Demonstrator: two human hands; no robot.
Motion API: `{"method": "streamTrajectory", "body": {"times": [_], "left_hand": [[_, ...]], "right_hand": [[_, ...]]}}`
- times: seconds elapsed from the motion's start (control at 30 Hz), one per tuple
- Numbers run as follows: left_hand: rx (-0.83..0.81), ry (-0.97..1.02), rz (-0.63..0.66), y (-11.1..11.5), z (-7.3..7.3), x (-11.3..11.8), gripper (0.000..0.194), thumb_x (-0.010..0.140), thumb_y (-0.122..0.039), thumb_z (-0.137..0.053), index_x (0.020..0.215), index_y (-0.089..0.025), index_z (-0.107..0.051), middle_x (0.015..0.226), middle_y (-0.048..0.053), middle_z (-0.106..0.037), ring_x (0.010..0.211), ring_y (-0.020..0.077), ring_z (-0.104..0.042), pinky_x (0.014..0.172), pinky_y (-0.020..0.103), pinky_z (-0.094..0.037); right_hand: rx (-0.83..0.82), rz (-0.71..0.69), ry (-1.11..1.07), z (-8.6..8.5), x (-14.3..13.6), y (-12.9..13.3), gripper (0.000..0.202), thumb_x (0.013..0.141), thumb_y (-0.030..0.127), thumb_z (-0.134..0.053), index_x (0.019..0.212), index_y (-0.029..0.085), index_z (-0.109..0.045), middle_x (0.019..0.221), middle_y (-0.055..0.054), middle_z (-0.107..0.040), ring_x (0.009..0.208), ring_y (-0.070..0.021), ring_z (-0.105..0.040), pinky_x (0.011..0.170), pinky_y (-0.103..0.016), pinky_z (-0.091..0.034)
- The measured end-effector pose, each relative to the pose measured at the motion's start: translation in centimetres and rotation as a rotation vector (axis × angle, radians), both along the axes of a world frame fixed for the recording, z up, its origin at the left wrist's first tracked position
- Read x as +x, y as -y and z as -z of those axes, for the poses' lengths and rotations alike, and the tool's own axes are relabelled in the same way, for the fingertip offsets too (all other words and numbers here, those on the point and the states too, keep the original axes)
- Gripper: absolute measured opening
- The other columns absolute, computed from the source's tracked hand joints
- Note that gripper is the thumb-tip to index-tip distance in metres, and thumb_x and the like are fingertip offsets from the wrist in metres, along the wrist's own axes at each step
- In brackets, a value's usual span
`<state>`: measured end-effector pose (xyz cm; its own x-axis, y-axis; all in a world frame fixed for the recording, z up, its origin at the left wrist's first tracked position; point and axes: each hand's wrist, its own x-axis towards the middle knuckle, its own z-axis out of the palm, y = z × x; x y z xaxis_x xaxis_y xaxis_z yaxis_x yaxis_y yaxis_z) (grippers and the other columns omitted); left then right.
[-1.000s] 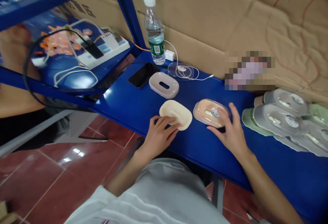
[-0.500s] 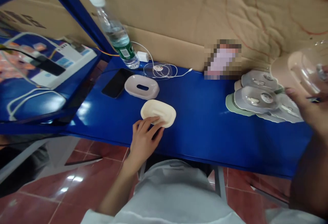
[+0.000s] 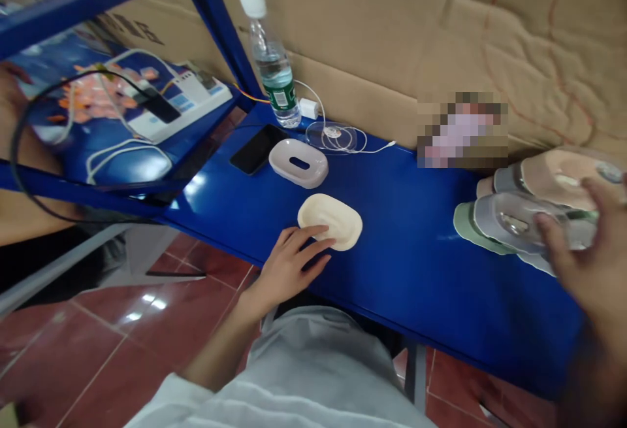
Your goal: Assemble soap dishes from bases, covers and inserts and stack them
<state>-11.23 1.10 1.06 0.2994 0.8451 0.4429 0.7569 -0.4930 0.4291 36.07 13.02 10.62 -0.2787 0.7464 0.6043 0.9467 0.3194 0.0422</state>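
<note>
My left hand (image 3: pixel 298 261) rests with spread fingers on a cream oval dish (image 3: pixel 345 219) on the blue table. Behind that dish lies a pale pinkish oval piece (image 3: pixel 313 176) with a dark slot. At the right, my right hand (image 3: pixel 588 251) has its fingers apart beside a stack of oval cases. A grey case (image 3: pixel 509 219) and a peach case (image 3: pixel 543 176) lie on top, with a green one (image 3: pixel 470 222) below. The thumb is at the grey case; the far fingertips are partly cut off by the frame edge.
A water bottle (image 3: pixel 279 82), a black phone (image 3: pixel 257 149), a charger (image 3: pixel 308 108) and a clear disc with a white cable (image 3: pixel 330 137) stand or lie behind. Left, a blue frame (image 3: pixel 215 23) borders a power strip (image 3: pixel 181 114); another person's arm (image 3: pixel 29 134) shows there.
The peach case, earlier lifted in my right hand, is now down on the stack, and that hand's fingers have opened. The view has shifted left; my left hand stays on the cream dish.
</note>
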Motion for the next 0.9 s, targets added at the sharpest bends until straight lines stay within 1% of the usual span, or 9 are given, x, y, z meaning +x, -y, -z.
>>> {"method": "streamTrajectory", "body": {"times": [0.03, 0.1, 0.2, 0.3, 0.4, 0.53, 0.7, 0.8, 0.9], "left_hand": [[-0.005, 0.021, 0.031, -0.1, -0.2, -0.3, 0.030, 0.103, -0.020, -0.067, 0.132, -0.026, -0.070, 0.143, 0.011, -0.069, 0.125, 0.0244, -0.069, 0.103, 0.040, -0.054], [0.022, 0.039, 0.029, -1.2, -0.9, -1.5, 0.034, 0.104, -0.018, -0.064, 0.136, -0.027, -0.068, 0.151, 0.012, -0.064, 0.135, 0.0261, -0.064, 0.109, 0.043, -0.052], [0.074, -0.069, -0.058, -5.4, -1.8, -4.7, 0.041, 0.104, -0.020, -0.062, 0.144, -0.027, -0.063, 0.161, 0.015, -0.055, 0.151, 0.0334, -0.051, 0.119, 0.055, -0.043], [-0.002, -0.229, -0.067, -10.8, -2.3, -8.2, 0.046, 0.101, -0.028, -0.066, 0.146, -0.022, -0.063, 0.167, 0.019, -0.049, 0.159, 0.0430, -0.039, 0.121, 0.066, -0.034], [-0.069, -0.257, -0.015, -13.4, -2.4, -9.5, 0.029, 0.105, -0.030, -0.062, 0.131, -0.023, -0.073, 0.143, 0.014, -0.072, 0.144, 0.0375, -0.059, 0.122, 0.065, -0.033], [0.007, -0.109, -0.008, -10.9, -2.5, -6.1, 0.025, 0.107, -0.036, -0.062, 0.125, -0.024, -0.074, 0.126, 0.009, -0.080, 0.123, 0.0270, -0.072, 0.116, 0.052, -0.043], [0.066, -0.079, -0.007, -5.4, -2.1, 0.7, 0.026, 0.107, -0.028, -0.064, 0.132, -0.028, -0.071, 0.132, 0.007, -0.077, 0.128, 0.0261, -0.069, 0.127, 0.058, -0.033], [0.014, -0.175, 0.053, -4.2, -1.3, 2.4, 0.032, 0.107, -0.021, -0.059, 0.137, -0.030, -0.069, 0.152, 0.011, -0.065, 0.149, 0.0323, -0.054, 0.131, 0.068, -0.025], [-0.029, -0.157, 0.066, -3.8, -0.3, 2.3, 0.036, 0.107, -0.022, -0.059, 0.142, -0.027, -0.065, 0.165, 0.018, -0.050, 0.158, 0.0364, -0.044, 0.127, 0.068, -0.035]], "right_hand": [[-0.062, -0.143, -0.023, 0.8, -2.8, 1.4, 0.079, 0.097, 0.058, -0.072, 0.162, 0.020, -0.050, 0.169, -0.022, -0.043, 0.158, -0.0400, -0.041, 0.127, -0.063, -0.038], [-0.213, -0.386, -0.016, 3.0, -8.6, 4.2, 0.069, 0.101, 0.043, -0.071, 0.163, 0.025, -0.047, 0.164, -0.018, -0.050, 0.153, -0.0361, -0.049, 0.124, -0.060, -0.045], [-0.476, -0.658, 0.123, 6.5, -15.9, 6.9, 0.063, 0.106, 0.039, -0.062, 0.164, 0.025, -0.044, 0.167, -0.013, -0.049, 0.154, -0.0315, -0.049, 0.126, -0.058, -0.044], [-0.593, -0.757, 0.166, 8.6, -19.1, 7.6, 0.063, 0.109, 0.041, -0.058, 0.167, 0.026, -0.039, 0.171, -0.009, -0.044, 0.158, -0.0294, -0.043, 0.131, -0.059, -0.039], [-0.603, -0.711, 0.101, 9.1, -18.9, 7.3, 0.066, 0.110, 0.041, -0.056, 0.170, 0.028, -0.032, 0.170, -0.009, -0.046, 0.158, -0.0291, -0.043, 0.131, -0.061, -0.037], [-0.594, -0.663, 0.018, 9.3, -17.7, 7.0, 0.078, 0.109, 0.039, -0.058, 0.174, 0.030, -0.017, 0.172, -0.013, -0.042, 0.159, -0.0317, -0.043, 0.126, -0.064, -0.043], [-0.443, -0.573, -0.216, 9.9, -17.6, 7.1, 0.098, 0.103, 0.036, -0.068, 0.175, 0.030, -0.001, 0.182, -0.020, -0.002, 0.159, -0.0392, -0.041, 0.118, -0.062, -0.053], [-0.425, -0.564, -0.143, 9.7, -17.6, 6.8, 0.090, 0.103, 0.033, -0.068, 0.174, 0.035, -0.013, 0.181, -0.016, -0.012, 0.161, -0.0410, -0.036, 0.120, -0.064, -0.050], [-0.477, -0.571, -0.045, 9.4, -17.5, 6.5, 0.073, 0.106, 0.034, -0.064, 0.171, 0.031, -0.030, 0.175, -0.016, -0.033, 0.160, -0.0398, -0.037, 0.121, -0.064, -0.049]]}}
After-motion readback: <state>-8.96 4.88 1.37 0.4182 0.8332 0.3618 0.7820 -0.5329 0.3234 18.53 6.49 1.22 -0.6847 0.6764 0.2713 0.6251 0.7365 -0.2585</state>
